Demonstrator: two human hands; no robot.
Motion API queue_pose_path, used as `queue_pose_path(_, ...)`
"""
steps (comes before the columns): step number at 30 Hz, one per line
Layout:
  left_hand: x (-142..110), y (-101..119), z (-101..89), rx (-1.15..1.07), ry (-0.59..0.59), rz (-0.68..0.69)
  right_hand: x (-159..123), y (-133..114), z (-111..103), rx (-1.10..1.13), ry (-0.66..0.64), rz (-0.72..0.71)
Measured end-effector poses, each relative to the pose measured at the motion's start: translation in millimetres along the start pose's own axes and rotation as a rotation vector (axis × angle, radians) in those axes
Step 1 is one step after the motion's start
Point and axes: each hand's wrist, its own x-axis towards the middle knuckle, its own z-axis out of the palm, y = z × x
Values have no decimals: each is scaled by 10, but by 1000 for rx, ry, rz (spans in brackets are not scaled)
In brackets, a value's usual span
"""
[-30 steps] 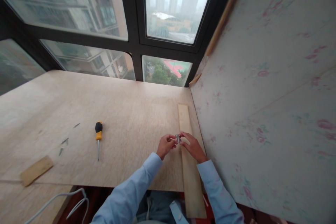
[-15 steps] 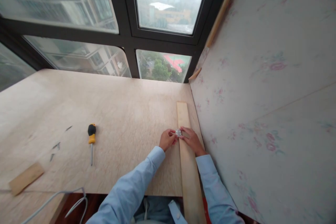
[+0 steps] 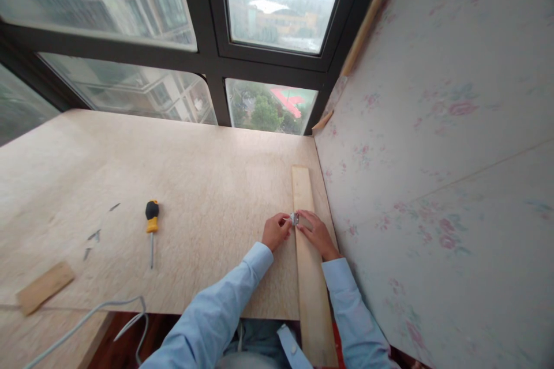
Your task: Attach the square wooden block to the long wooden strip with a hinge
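Observation:
A small silver metal hinge (image 3: pixel 295 218) lies at the left edge of a long pale wooden strip (image 3: pixel 309 277) that runs along the right side of the plywood table (image 3: pixel 203 184). My left hand (image 3: pixel 276 231) pinches the hinge from the left with curled fingers. My right hand (image 3: pixel 317 234) rests on the strip and holds the hinge from the right with its fingertips. Both sleeves are light blue.
A screwdriver (image 3: pixel 151 227) with a yellow and black handle lies on the table to the left. Several small screws (image 3: pixel 93 240) are scattered beyond it, with a short wooden block (image 3: pixel 44 287) at the front left. A white cable (image 3: pixel 86 320) hangs below the table edge. A floral panel (image 3: pixel 433 155) stands on the right.
Both hands with the hinge have settled lower onto the strip's left edge. The camera view has shifted slightly.

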Motion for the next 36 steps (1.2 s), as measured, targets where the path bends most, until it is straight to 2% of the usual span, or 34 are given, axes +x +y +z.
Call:
queue_pose_path(6, 3, -36, -12, 199, 23, 92, -7, 18, 34, -22, 24, -7)
queue_pose_path(17, -41, -76, -16, 311, 5, 165, -13, 49, 77, -59, 47, -27)
queue_pose_path(25, -49, -88, -30, 332, -17, 219, -83, 70, 115, -100, 60, -41)
queue_pose_path(31, -63, -62, -45, 327, -45, 223, -132, 65, 145, -211, 33, -145)
queue_pose_path(36, -67, -62, -60, 294, -68, 224, -145, 57, 179, -277, 71, -143)
